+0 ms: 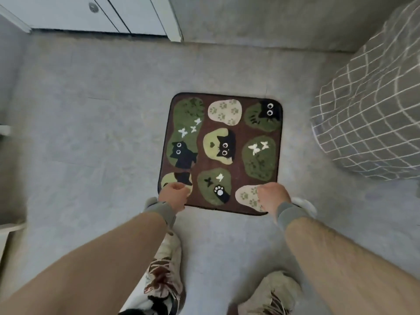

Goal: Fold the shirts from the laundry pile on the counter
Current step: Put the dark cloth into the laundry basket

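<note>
Left hand [173, 193]: fingers curled, knuckles forward, over the near left corner of the rug [221, 153]; whether it pinches the rug's edge or holds nothing cannot be told.
Right hand [271, 196]: likewise curled, over the near right corner; its grasp cannot be told either.
Why so held: both arms reach down symmetrically to matching corners, which suggests straightening or lifting the rug (a judgement, not something seen).
Rug: square, dark brown, lying flat on the grey floor [91, 133], with green and cream patches, black cats, white butterflies and paw prints.
Bedding [372, 114]: grey cloth with a white grid, bulging in at the right, well apart from the hands.
Cabinet doors [109, 12]: white, along the far edge of the floor.
Shirts, laundry pile, surface: none in view; the folding seems not yet begun.
Writing: no brand, label or legible text anywhere.
Clothing: grey cuffs at the wrists, patterned trousers below.
</note>
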{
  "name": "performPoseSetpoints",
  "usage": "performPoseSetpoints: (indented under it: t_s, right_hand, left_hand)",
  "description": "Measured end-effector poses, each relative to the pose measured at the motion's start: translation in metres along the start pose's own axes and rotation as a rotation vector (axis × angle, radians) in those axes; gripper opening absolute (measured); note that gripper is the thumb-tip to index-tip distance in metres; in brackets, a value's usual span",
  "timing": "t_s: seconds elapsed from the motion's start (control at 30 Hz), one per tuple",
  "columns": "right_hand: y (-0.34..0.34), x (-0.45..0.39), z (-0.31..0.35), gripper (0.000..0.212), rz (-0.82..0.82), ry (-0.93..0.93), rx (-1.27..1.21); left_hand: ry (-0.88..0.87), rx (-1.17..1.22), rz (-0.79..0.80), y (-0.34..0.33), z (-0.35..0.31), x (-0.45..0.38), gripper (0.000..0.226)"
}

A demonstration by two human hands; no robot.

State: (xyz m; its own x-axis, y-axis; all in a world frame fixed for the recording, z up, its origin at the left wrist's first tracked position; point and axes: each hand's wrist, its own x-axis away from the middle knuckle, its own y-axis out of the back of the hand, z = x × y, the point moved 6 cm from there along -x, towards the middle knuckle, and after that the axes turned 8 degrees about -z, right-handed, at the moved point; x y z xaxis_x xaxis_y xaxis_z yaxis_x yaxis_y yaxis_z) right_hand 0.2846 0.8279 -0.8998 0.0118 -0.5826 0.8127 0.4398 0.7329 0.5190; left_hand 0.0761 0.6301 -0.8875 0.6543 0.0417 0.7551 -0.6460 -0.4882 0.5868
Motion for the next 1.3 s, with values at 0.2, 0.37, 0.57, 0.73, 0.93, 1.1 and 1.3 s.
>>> performPoseSetpoints:
  t_s: [0.2, 0.37, 0.57, 0.73, 0.93, 1.1, 1.3]
  right_hand:
    - [-0.054, -0.07, -0.045, 0.058, -0.294, -0.246, 0.181]
    - [-0.07, -0.103, -0.077, 0.072, -0.376, -0.413, 0.125]
    - [-0.064, -0.114, -0.079, 0.057, -0.339, -0.3, 0.18]
    - [-0.035, -0.058, -0.036, 0.024, -0.339, -0.011, 0.191]
    - [0.024, 0.073, 0.062, 0.017, -0.244, 0.238, 0.023]
    - [0.095, 0.205, 0.144, 0.011, -0.155, 0.318, -0.211]
    - [0.182, 0.375, 0.229, 0.05, -0.006, 0.413, -0.493]
  left_hand:
    - [0.046, -0.256, -0.208, -0.002, 0.052, -0.117, 0.066]
    - [0.198, -0.287, -0.327, -0.01, 0.078, -0.169, 0.083]
    - [0.26, -0.061, -0.357, -0.005, 0.078, -0.182, 0.051]
    - [-0.116, -0.095, -0.304, 0.02, 0.033, -0.126, 0.015]
    - [-0.44, -0.03, -0.233, 0.088, -0.072, 0.021, 0.013]
    - [-0.59, 0.087, -0.261, 0.174, -0.17, 0.175, 0.013]
    - [-0.846, -0.086, 0.007, 0.265, -0.237, 0.324, 0.022]
